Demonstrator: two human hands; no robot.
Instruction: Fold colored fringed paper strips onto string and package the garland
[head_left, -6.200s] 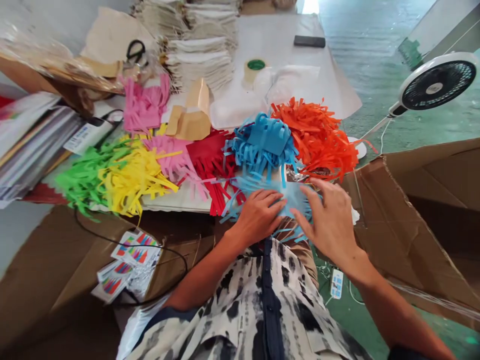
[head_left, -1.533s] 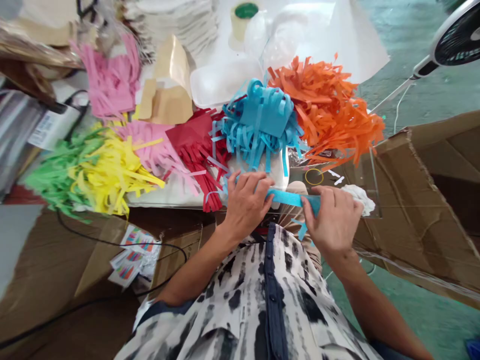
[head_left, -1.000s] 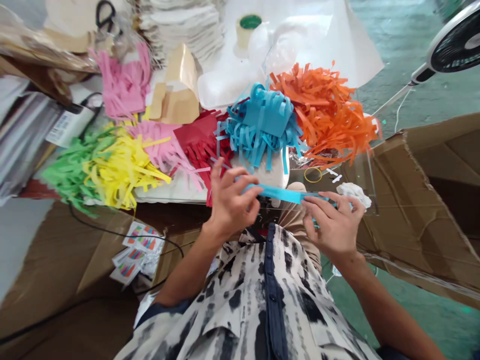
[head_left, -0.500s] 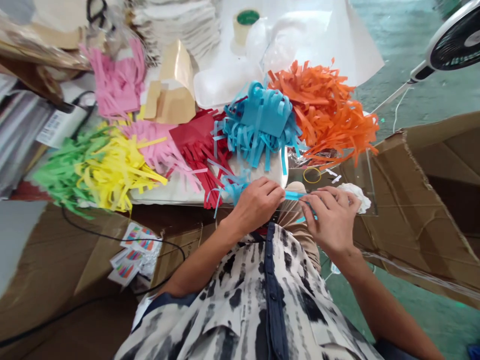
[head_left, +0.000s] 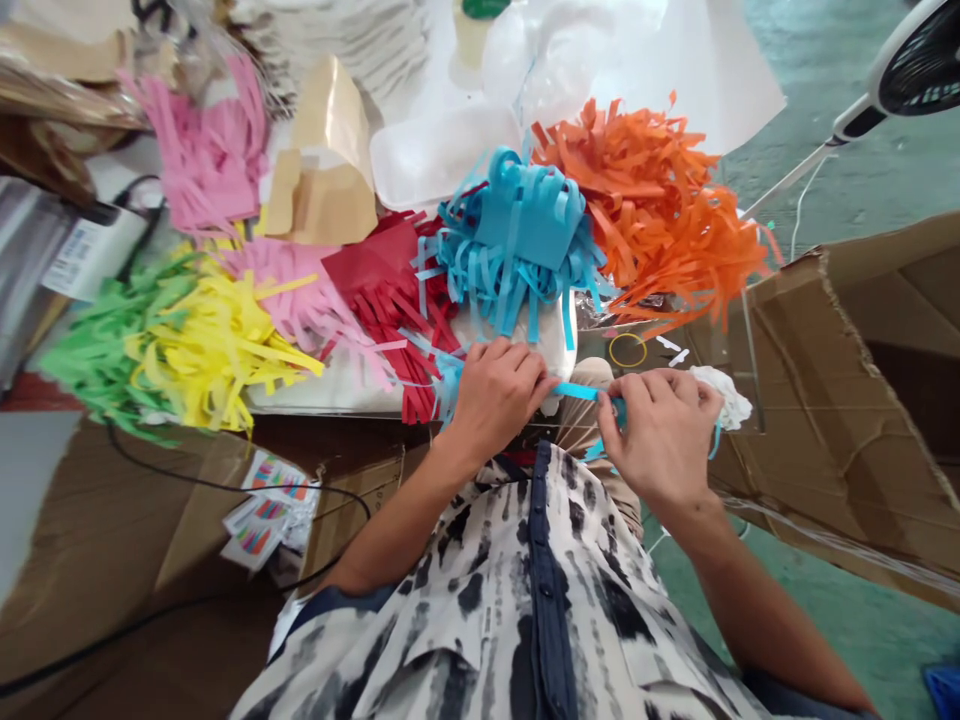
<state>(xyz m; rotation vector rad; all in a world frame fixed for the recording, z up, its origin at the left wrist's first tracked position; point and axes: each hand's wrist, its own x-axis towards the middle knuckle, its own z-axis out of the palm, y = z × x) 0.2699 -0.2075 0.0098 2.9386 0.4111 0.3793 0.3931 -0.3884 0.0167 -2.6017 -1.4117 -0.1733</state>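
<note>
Between my two hands stretches a narrow band of blue tissue paper point(head_left: 577, 391), with fringed strips trailing out past both hands. My left hand point(head_left: 496, 392) is closed around one end of it, near the table's front edge. The fingertips of my right hand point(head_left: 660, 420) pinch the other end, and loose blue strips hang below. Just beyond my hands lies a pile of blue fringed paper point(head_left: 525, 230). Red fringed paper point(head_left: 382, 270) is to its left and orange fringed paper point(head_left: 645, 220) to its right.
Pink point(head_left: 217, 150), yellow point(head_left: 217, 340) and green fringed paper point(head_left: 112, 340) lie at the left. A yellow rubber band point(head_left: 628, 350) and a crumpled white wad point(head_left: 724, 397) are near my right hand. A fan point(head_left: 900, 75) stands at the right, above cardboard boxes point(head_left: 855, 370).
My left hand has shifted slightly left, and more of the blue band shows between my hands. The whole view has tilted a little.
</note>
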